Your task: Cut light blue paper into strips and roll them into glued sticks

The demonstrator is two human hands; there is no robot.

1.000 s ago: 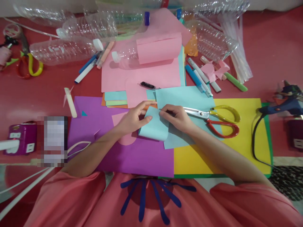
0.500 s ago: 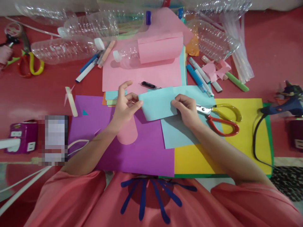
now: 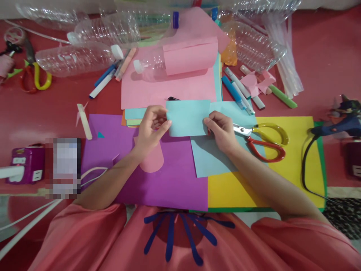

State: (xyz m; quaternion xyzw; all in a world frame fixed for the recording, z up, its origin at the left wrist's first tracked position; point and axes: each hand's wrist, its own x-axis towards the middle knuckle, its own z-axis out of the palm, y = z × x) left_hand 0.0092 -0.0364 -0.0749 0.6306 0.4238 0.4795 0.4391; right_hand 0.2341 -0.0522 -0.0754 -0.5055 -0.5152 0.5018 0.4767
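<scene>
A small light blue paper rectangle (image 3: 188, 118) is stretched between my two hands, above the coloured sheets. My left hand (image 3: 153, 130) pinches its left edge, fingers curled behind. The right edge is held between the thumb and fingers of my right hand (image 3: 221, 130). Beneath my right hand lies a larger light blue sheet (image 3: 217, 156). Scissors (image 3: 262, 141) with yellow and red handles rest just right of that hand, blade tips hidden. A pink paper piece (image 3: 152, 158) with a rounded end sits under my left wrist on a purple sheet (image 3: 166, 184).
A bottle wrapped in pink paper (image 3: 191, 56) lies behind my hands on pink sheets. Clear plastic bottles (image 3: 76, 58) line the back. Markers (image 3: 234, 92) lie right of centre. A blue glue gun (image 3: 335, 128) with a cord is at the right; a phone (image 3: 67, 165) is at the left.
The light blue rectangle has been levelled and its lower left corner raised. My left hand's raised index finger has curled down to the paper. My right hand has barely moved.
</scene>
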